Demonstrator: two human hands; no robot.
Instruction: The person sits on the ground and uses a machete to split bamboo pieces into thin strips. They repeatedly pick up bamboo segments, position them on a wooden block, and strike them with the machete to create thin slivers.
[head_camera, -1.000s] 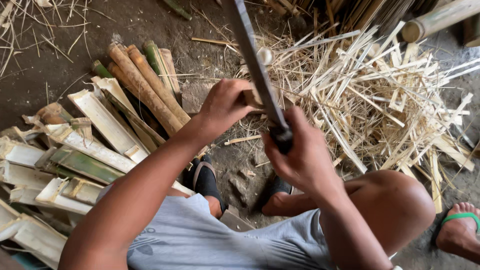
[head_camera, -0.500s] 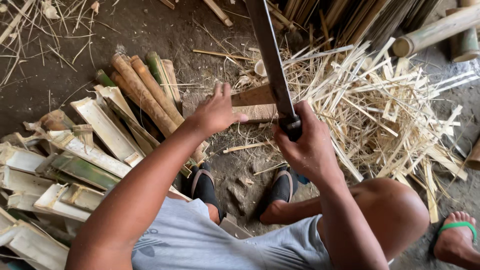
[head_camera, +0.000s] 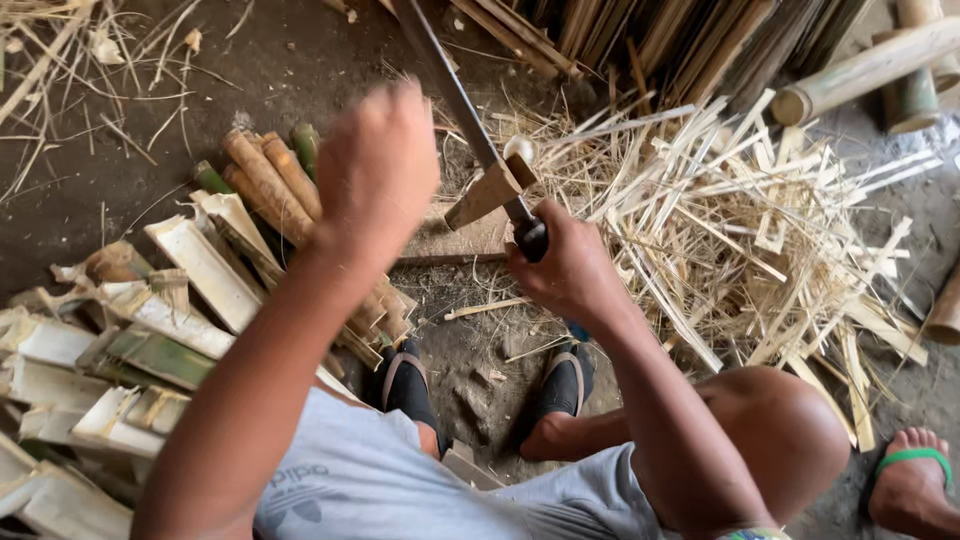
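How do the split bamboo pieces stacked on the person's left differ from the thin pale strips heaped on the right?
The broad split bamboo slabs are wide and curved, some with green skin; the thin pale bamboo strips are narrow, flat and straw-coloured. The slabs lie roughly side by side in a stack, whereas the strips lie criss-crossed in a loose heap. Both are cut bamboo resting on the dirt ground.

Split bamboo slabs (head_camera: 200, 265), pale splinter heap (head_camera: 760, 230) (loosely scattered), black sandals (head_camera: 565, 385)
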